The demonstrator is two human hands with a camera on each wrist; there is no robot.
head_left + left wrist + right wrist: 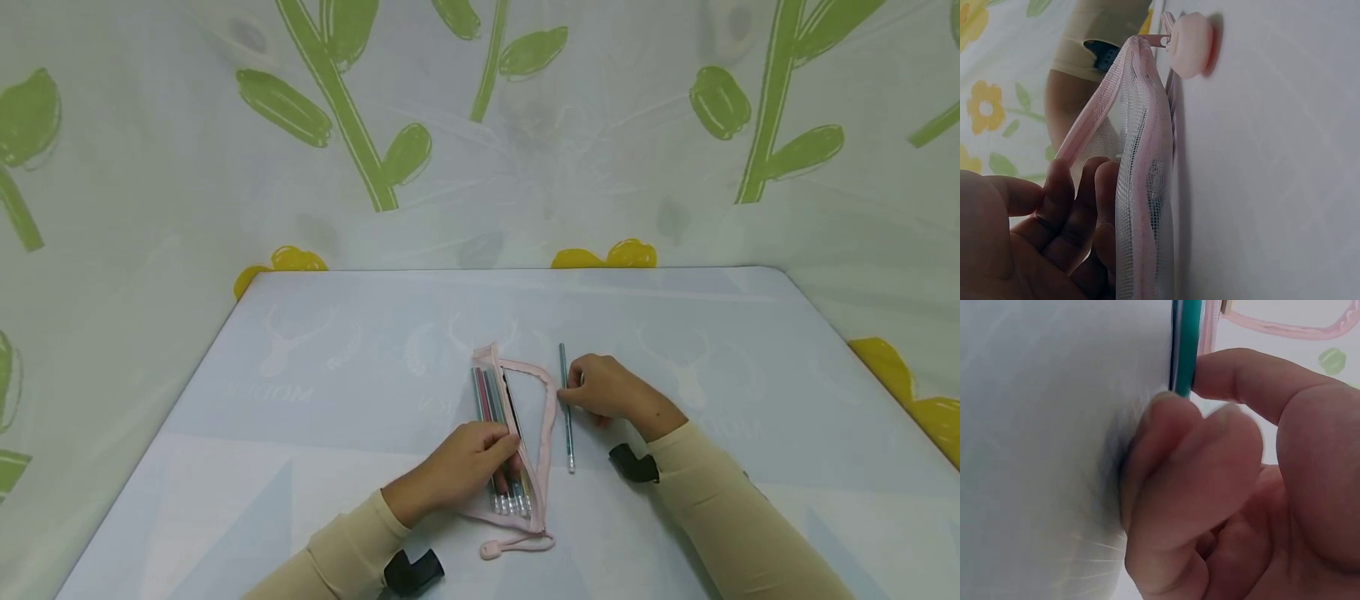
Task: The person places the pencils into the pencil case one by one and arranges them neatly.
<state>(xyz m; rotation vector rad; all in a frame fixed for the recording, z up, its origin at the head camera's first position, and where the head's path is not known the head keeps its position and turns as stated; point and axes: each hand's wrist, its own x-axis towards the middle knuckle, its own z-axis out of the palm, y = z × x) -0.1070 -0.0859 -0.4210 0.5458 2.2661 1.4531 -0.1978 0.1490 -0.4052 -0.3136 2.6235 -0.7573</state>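
Note:
A pink-edged mesh pencil case (549, 433) lies unzipped on the table, with several pencils (487, 392) in it, their eraser ends toward me. My left hand (472, 458) pinches the pink edge of its opening between thumb and fingers, lifting the mesh, as the left wrist view (1079, 134) shows. To the right of the case is a single teal pencil (570, 442), roughly upright in the head view, eraser end nearest me. My right hand (607, 387) grips this pencil around its middle, thumb and fingertips on it. In the right wrist view, fingers partly cover the teal pencil (1188, 350).
A pink zipper pull with a round end (491, 550) lies at the case's near end. The pale table (337, 400) carries a faint printed pattern. Behind it hangs a light sheet (600, 150) with green leaves and yellow flowers. Both wrists wear black mounts (633, 464).

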